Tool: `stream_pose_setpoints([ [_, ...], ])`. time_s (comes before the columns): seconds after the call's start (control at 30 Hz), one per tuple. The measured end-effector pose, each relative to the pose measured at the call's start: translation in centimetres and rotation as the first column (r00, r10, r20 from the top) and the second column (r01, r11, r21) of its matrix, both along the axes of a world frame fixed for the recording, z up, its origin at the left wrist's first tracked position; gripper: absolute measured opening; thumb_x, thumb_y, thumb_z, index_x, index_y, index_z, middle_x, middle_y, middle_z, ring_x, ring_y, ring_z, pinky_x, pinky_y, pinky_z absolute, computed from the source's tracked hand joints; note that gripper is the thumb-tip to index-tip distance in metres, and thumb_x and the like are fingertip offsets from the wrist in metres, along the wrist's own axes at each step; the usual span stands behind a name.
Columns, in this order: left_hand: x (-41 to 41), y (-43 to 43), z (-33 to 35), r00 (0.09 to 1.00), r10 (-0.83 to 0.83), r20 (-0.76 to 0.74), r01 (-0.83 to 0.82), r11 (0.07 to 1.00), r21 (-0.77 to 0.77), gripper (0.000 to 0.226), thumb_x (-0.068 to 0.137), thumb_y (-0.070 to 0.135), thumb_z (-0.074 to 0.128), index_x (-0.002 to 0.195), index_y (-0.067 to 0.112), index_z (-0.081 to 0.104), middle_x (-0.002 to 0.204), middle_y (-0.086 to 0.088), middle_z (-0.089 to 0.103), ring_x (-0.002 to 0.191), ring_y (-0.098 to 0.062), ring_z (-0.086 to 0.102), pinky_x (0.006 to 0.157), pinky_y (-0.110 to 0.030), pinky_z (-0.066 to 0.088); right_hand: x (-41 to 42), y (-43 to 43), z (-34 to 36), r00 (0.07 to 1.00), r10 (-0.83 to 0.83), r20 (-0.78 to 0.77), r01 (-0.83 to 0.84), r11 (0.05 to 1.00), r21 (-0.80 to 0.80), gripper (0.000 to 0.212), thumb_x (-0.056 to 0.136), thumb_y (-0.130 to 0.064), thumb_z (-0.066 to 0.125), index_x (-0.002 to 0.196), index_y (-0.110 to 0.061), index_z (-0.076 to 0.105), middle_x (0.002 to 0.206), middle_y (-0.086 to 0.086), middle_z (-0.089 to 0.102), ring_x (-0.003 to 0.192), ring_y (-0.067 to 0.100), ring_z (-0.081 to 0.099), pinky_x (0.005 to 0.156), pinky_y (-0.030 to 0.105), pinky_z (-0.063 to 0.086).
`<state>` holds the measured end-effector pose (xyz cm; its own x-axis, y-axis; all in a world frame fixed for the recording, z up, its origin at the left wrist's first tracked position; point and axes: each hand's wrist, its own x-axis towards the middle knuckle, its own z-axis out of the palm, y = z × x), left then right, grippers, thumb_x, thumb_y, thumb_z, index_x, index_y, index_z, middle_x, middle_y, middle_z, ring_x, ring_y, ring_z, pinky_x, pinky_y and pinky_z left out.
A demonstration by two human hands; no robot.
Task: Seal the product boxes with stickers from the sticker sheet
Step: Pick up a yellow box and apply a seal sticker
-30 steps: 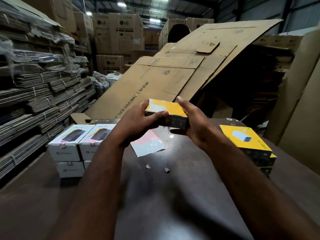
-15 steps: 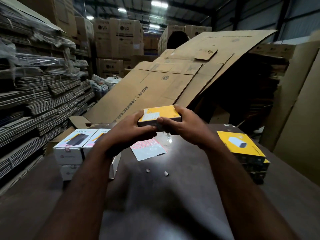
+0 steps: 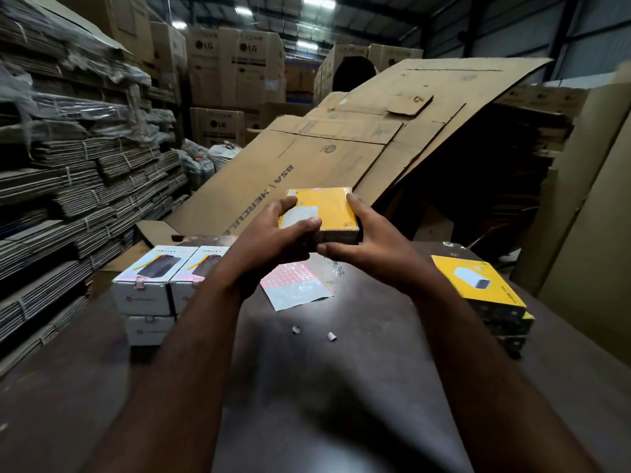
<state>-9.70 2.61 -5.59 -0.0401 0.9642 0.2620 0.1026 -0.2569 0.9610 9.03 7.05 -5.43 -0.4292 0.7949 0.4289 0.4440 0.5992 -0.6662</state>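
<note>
Glossy yellow cardboard box [image 3: 326, 213], paper sticker sheet [image 3: 295, 285] on smooth, dark, faintly shiny table [image 3: 307, 387]

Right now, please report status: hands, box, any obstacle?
Left hand and right hand grip yellow box above table. Sticker sheet lies below. Nothing in the way.

The left grip [image 3: 269, 244] is curling round the near-left corner of a yellow box [image 3: 329, 213], thumb lying on its white label [image 3: 300, 214]; the right grip [image 3: 372, 247] is clasping its right side. Below, the sticker sheet [image 3: 295, 286] is lying on the table [image 3: 307, 387], between white boxes [image 3: 143, 288] and a yellow stack [image 3: 478, 288].
</note>
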Motion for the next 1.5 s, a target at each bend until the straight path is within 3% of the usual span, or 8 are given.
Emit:
stream_pose_setpoints([
  [0.17, -0.6, 0.1, -0.1, 0.994, -0.073, 0.079, 0.073, 0.997, -0.003, 0.083, 0.072, 0.020, 0.070, 0.148, 0.017, 0.038, 0.143, -0.010, 0.050, 0.118, -0.024, 0.063, 0.102, -0.043, 0.051, -1.0, -0.1, -0.8, 0.943, -0.004, -0.334, -0.071, 0.975, -0.210, 0.087, 0.082, -0.043, 0.077, 0.152, -0.021, 0.029, 0.134, -0.007, 0.056, 0.116, 0.005, 0.060, 0.099, 0.030, 0.052],
  [0.53, 0.0, 0.9, -0.8, 0.962, 0.127, 0.240, -0.097, 0.986, -0.136, 0.098, 0.075, -0.003, 0.068, 0.155, 0.011, 0.013, 0.117, -0.008, 0.059, 0.094, -0.024, 0.066, 0.081, -0.038, 0.058, -3.3, 1.4, -3.3, 0.898, -0.304, -0.317, 0.201, 0.926, -0.319, 0.044, 0.095, -0.021, 0.057, 0.137, -0.014, 0.047, 0.134, 0.008, 0.058, 0.116, 0.021, 0.059, 0.102, 0.048, 0.049],
  [0.67, 0.4, 1.0, -1.5, 0.982, 0.186, 0.011, -0.183, 0.972, -0.149, 0.114, 0.056, 0.012, 0.075, 0.155, 0.014, 0.018, 0.117, -0.006, 0.062, 0.104, -0.026, 0.066, 0.093, -0.044, 0.055, -4.1, 0.7, -3.1, 0.903, -0.272, -0.333, 0.117, 0.901, -0.418, 0.055, 0.094, -0.043, 0.062, 0.138, -0.014, 0.046, 0.130, 0.005, 0.059, 0.115, 0.020, 0.060, 0.097, 0.043, 0.050],
  [0.8, 2.2, 0.8, -2.3, 0.982, -0.015, -0.189, -0.005, 0.994, -0.105, 0.070, 0.071, 0.008, 0.071, 0.136, 0.018, 0.045, 0.119, -0.015, 0.065, 0.096, -0.024, 0.069, 0.083, -0.055, 0.058, -4.8, 0.3, -3.5, 0.864, -0.266, -0.428, -0.029, 0.822, -0.569, 0.072, 0.080, -0.061, 0.070, 0.127, -0.012, 0.047, 0.117, 0.006, 0.066, 0.097, 0.021, 0.070, 0.085, 0.047, 0.056],
  [0.9, 2.6, 0.7, -2.6, 0.940, -0.160, -0.302, 0.125, 0.984, -0.130, 0.069, 0.069, 0.017, 0.077, 0.132, 0.027, 0.049, 0.132, -0.011, 0.060, 0.116, -0.027, 0.063, 0.094, -0.059, 0.052, -4.5, 1.0, -4.7, 0.750, -0.359, -0.555, -0.035, 0.817, -0.575, 0.047, 0.084, -0.042, 0.075, 0.110, -0.005, 0.061, 0.098, 0.016, 0.072, 0.083, 0.029, 0.074, 0.072, 0.047, 0.061],
  [1.03, 1.8, 1.2, -2.8, 0.969, -0.059, -0.240, 0.028, 0.991, -0.133, 0.075, 0.086, -0.006, 0.066, 0.151, 0.009, 0.031, 0.143, -0.008, 0.053, 0.127, -0.018, 0.054, 0.105, -0.043, 0.048, -3.9, 1.5, -5.3, 0.705, -0.438, -0.557, -0.011, 0.779, -0.626, 0.031, 0.090, -0.020, 0.069, 0.111, 0.002, 0.064, 0.098, 0.021, 0.071, 0.075, 0.029, 0.070, 0.068, 0.041, 0.059],
  [1.2, 0.3, 0.4, -1.1, 0.870, 0.272, -0.411, -0.288, 0.957, 0.024, 0.062, 0.087, 0.022, 0.072, 0.143, 0.018, 0.048, 0.139, -0.005, 0.054, 0.124, -0.018, 0.052, 0.102, -0.030, 0.043, -4.0, 0.5, -3.3, 0.665, -0.397, -0.633, -0.099, 0.792, -0.602, 0.016, 0.093, -0.016, 0.064, 0.097, -0.001, 0.066, 0.075, 0.010, 0.072, 0.060, 0.021, 0.070, 0.057, 0.031, 0.058],
  [1.5, -2.6, -3.9, 0.6, 0.979, 0.203, 0.022, -0.200, 0.974, -0.107, 0.052, 0.094, 0.017, 0.066, 0.139, 0.020, 0.040, 0.104, -0.006, 0.068, 0.085, -0.015, 0.072, 0.074, -0.030, 0.061, -6.1, -2.8, -1.5, 0.738, -0.237, -0.632, -0.178, 0.835, -0.521, 0.027, 0.100, -0.028, 0.055, 0.102, -0.005, 0.069, 0.096, 0.018, 0.075, 0.084, 0.031, 0.072, 0.076, 0.041, 0.060],
])
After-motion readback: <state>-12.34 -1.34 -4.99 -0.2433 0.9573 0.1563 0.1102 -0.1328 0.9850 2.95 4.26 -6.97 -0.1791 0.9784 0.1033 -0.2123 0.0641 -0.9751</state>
